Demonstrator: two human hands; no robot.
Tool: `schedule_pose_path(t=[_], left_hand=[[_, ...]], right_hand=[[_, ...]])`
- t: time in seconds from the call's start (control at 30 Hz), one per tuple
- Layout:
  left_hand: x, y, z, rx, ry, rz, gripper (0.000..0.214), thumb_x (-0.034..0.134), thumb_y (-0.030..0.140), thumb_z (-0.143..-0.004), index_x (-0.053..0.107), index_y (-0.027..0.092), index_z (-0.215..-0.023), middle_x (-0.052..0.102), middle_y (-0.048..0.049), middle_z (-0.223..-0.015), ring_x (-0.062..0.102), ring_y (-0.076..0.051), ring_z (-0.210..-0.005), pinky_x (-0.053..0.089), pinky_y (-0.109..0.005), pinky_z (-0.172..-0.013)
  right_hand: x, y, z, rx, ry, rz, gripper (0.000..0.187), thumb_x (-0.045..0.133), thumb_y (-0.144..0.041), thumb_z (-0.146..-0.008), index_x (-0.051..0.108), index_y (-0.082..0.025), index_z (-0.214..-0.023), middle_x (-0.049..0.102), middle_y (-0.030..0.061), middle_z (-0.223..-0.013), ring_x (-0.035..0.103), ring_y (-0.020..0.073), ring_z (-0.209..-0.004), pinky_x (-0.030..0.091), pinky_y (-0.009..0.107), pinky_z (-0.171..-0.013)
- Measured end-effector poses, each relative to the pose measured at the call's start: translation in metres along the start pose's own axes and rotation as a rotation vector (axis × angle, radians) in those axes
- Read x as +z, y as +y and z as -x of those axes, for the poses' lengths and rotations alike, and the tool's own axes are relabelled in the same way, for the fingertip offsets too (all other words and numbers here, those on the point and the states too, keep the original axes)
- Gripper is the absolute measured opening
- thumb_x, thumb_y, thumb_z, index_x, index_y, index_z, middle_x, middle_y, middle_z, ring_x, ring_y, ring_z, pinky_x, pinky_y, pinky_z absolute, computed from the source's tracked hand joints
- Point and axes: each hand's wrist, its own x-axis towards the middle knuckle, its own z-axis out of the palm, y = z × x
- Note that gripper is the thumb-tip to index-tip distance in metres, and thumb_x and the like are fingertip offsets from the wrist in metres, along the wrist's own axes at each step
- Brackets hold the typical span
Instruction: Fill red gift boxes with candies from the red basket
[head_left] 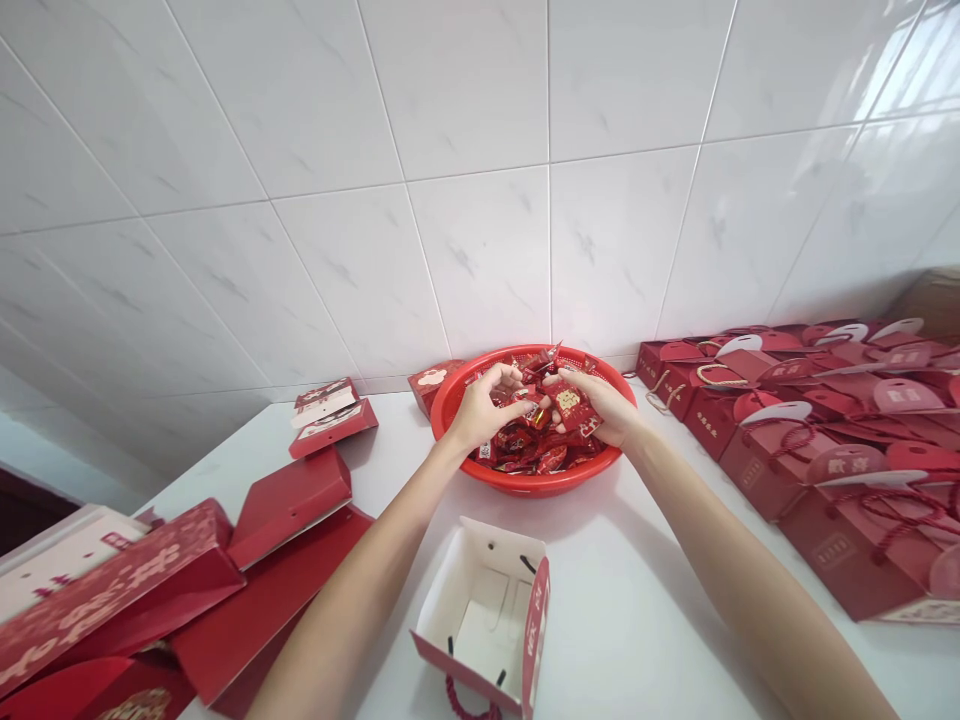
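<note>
A round red plastic basket (525,486) full of red-wrapped candies (551,460) stands against the tiled wall. My right hand (611,410) is over the basket's right side, its fingers closed on a red packet with a gold design (571,403). Over the left side of the same basket hovers my left hand (484,405), thumb and fingers curved with a gap between them. Nearer to me, between my forearms, an open gift box (487,610) shows its white inside, and a dark red cord handle (465,700) hangs at its front.
On the right, several closed red gift boxes (757,450) with cord handles are packed in rows. Folded and flat red boxes (289,500) lie piled on the left. Behind the basket's left rim sits a small red box (429,385). White tiles (480,250) back the white table (622,600).
</note>
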Motion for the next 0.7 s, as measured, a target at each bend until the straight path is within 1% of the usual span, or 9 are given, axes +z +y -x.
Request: schedule_pose_path(t=[0.07, 0.13, 0.2, 0.3, 0.4, 0.53, 0.63, 0.7], left_hand=[[0.002, 0.004, 0.001, 0.083, 0.015, -0.039, 0.025, 0.076, 0.031, -0.072, 0.055, 0.019, -0.079, 0.065, -0.0009, -0.085, 0.062, -0.016, -0.082, 0.051, -0.029, -0.076], [0.004, 0.008, 0.001, 0.172, -0.046, -0.090, 0.023, 0.074, 0.027, -0.075, 0.053, 0.019, -0.071, 0.064, -0.0013, -0.085, 0.062, -0.016, -0.083, 0.051, -0.030, -0.079], [0.005, 0.011, 0.001, 0.236, -0.129, -0.121, 0.019, 0.073, 0.023, -0.076, 0.056, 0.019, -0.070, 0.065, -0.0028, -0.089, 0.063, -0.017, -0.087, 0.051, -0.032, -0.083], [0.005, 0.011, 0.002, 0.248, -0.194, -0.142, 0.012, 0.076, 0.021, -0.075, 0.064, 0.019, -0.076, 0.067, -0.0047, -0.098, 0.064, -0.020, -0.096, 0.051, -0.036, -0.090], [0.003, 0.010, 0.002, 0.214, -0.217, -0.101, 0.007, 0.071, 0.018, -0.076, 0.069, 0.019, -0.083, 0.066, -0.0071, -0.109, 0.064, -0.021, -0.104, 0.050, -0.039, -0.097], [0.002, 0.011, 0.003, 0.081, -0.264, 0.107, 0.016, 0.062, 0.019, -0.078, 0.072, 0.018, -0.090, 0.064, -0.0106, -0.118, 0.063, -0.023, -0.111, 0.053, -0.039, -0.095], [0.000, 0.014, 0.002, -0.037, -0.255, 0.189, 0.021, 0.062, 0.023, -0.076, 0.071, 0.018, -0.093, 0.068, -0.0096, -0.114, 0.064, -0.024, -0.110, 0.053, -0.038, -0.094], [-0.002, 0.013, 0.000, -0.126, -0.204, 0.199, 0.023, 0.059, 0.024, -0.075, 0.069, 0.018, -0.094, 0.071, -0.0072, -0.105, 0.067, -0.022, -0.100, 0.055, -0.035, -0.088]], right_hand=[[0.002, 0.000, 0.002, -0.030, -0.016, 0.096, 0.019, 0.073, -0.035, -0.080, 0.065, -0.019, -0.088, 0.069, 0.0030, -0.077, 0.063, 0.0144, -0.057, 0.057, 0.027, -0.049], [0.003, 0.001, 0.005, -0.050, -0.048, 0.192, 0.027, 0.081, -0.035, -0.071, 0.065, -0.019, -0.086, 0.066, 0.0007, -0.073, 0.063, 0.0138, -0.058, 0.056, 0.026, -0.049], [0.003, 0.002, 0.005, -0.069, -0.084, 0.252, 0.034, 0.085, -0.035, -0.065, 0.065, -0.019, -0.086, 0.064, -0.0007, -0.069, 0.061, 0.0125, -0.056, 0.055, 0.025, -0.050], [0.001, 0.004, 0.004, -0.103, -0.077, 0.265, 0.041, 0.088, -0.033, -0.058, 0.065, -0.019, -0.089, 0.067, -0.0005, -0.075, 0.061, 0.0114, -0.056, 0.055, 0.025, -0.051], [0.000, 0.005, 0.003, -0.143, -0.036, 0.259, 0.043, 0.089, -0.031, -0.056, 0.065, -0.019, -0.090, 0.068, 0.0000, -0.077, 0.063, 0.0124, -0.058, 0.054, 0.024, -0.051], [0.000, 0.004, 0.003, -0.175, 0.009, 0.255, 0.042, 0.088, -0.032, -0.055, 0.064, -0.019, -0.088, 0.067, -0.0006, -0.073, 0.063, 0.0128, -0.059, 0.053, 0.023, -0.049], [0.000, 0.004, 0.003, -0.184, 0.015, 0.226, 0.045, 0.089, -0.030, -0.054, 0.064, -0.019, -0.090, 0.067, -0.0014, -0.070, 0.062, 0.0122, -0.056, 0.054, 0.025, -0.051], [-0.001, 0.005, 0.003, -0.202, 0.026, 0.202, 0.045, 0.088, -0.029, -0.054, 0.065, -0.018, -0.092, 0.067, -0.0017, -0.068, 0.061, 0.0116, -0.054, 0.054, 0.026, -0.052]])
